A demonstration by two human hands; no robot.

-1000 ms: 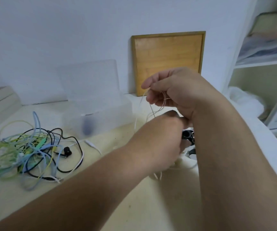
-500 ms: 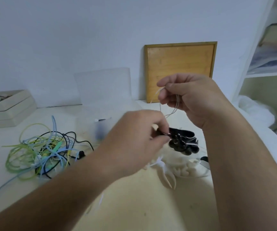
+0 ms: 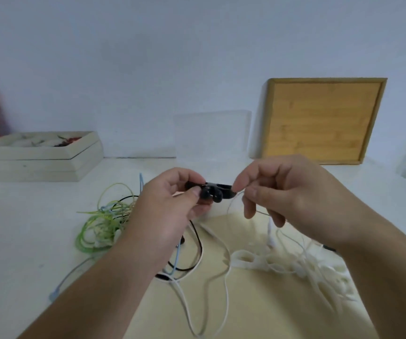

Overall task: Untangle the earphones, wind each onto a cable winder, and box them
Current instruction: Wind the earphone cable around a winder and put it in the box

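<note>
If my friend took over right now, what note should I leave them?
Left hand holds the black cable winder. Right hand pinches the thin white earphone cable at the winder's end; no turns visible. The green, blue and black earphone tangle lies on the table, left. Spare white winders lie right. The clear box stands behind. Left to do: wind this one, untangle and wind the rest, box all.
</note>
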